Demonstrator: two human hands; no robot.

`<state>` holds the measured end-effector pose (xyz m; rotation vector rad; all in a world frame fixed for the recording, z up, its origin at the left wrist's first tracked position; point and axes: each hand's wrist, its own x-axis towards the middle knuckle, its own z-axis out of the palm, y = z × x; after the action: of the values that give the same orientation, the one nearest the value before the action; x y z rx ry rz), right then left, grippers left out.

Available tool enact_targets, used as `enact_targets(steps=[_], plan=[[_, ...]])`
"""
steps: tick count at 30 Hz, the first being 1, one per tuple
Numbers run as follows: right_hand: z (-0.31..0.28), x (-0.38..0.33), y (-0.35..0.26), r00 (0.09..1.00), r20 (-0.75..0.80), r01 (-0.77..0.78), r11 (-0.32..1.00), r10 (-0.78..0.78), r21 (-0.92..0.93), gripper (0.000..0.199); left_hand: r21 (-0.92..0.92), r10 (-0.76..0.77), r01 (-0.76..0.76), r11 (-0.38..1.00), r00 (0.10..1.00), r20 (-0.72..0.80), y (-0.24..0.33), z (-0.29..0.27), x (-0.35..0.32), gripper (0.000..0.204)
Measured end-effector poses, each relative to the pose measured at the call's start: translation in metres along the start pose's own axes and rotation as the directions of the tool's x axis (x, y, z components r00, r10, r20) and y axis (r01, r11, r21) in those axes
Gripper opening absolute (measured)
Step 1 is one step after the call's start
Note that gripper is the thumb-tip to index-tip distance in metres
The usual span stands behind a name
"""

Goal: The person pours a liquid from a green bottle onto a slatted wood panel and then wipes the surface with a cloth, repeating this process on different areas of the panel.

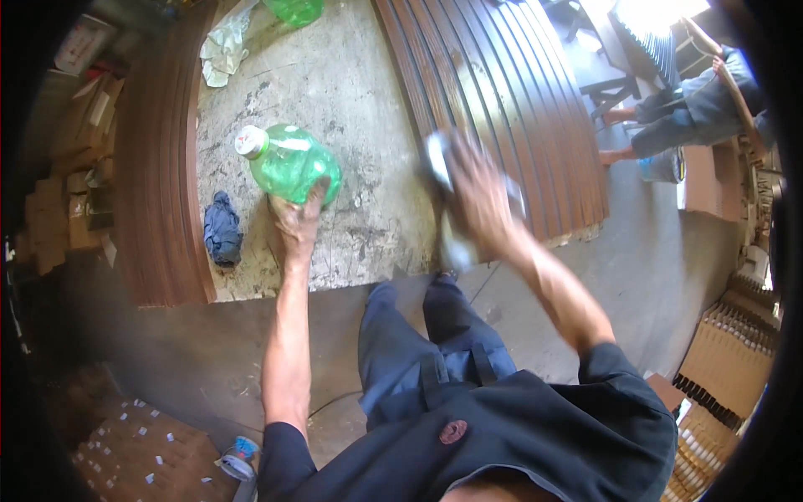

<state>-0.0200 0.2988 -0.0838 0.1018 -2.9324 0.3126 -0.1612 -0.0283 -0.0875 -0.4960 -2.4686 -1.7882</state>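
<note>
On the worktable [351, 92], left hand [297, 224] clamped on green bottle [290, 163]; right hand [478, 201] blurred, grip on white cloth [439, 159] unclear

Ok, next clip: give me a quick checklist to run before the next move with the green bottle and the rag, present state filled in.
1. Left hand grips green plastic bottle: ok.
2. Bottle cap on: ok.
3. Bottle upright: not ok, it is tilted.
4. Right hand holds white rag: ok, though blurred.
5. Rag over the brown slats: ok.
6. Liquid level in bottle: cannot tell.
</note>
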Motion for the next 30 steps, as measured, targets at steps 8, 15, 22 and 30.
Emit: enact_targets(steps=[8,15,22,30], plan=[[0.016,0.066,0.086,0.997,-0.064,-0.023,0.940,0.048,0.341,0.065,0.269,0.002,0.001,0.963,1.000,-0.009,0.106,0.097,-0.163,0.067],[0.009,0.054,0.063,0.983,0.024,0.182,0.983,-0.182,-0.034,0.056,0.329,0.148,-0.217,0.919,0.964,0.222,0.105,0.171,-0.160,0.065],[0.024,0.039,0.027,0.964,-0.108,0.256,0.955,-0.241,0.152,0.058,0.320,0.140,-0.227,0.920,0.952,0.273,0.093,0.157,-0.158,0.060],[-0.025,-0.001,0.086,0.984,-0.065,-0.175,0.978,0.169,-0.111,0.066,0.336,0.194,-0.325,0.884,0.909,0.368,0.093,0.135,-0.139,0.050]])
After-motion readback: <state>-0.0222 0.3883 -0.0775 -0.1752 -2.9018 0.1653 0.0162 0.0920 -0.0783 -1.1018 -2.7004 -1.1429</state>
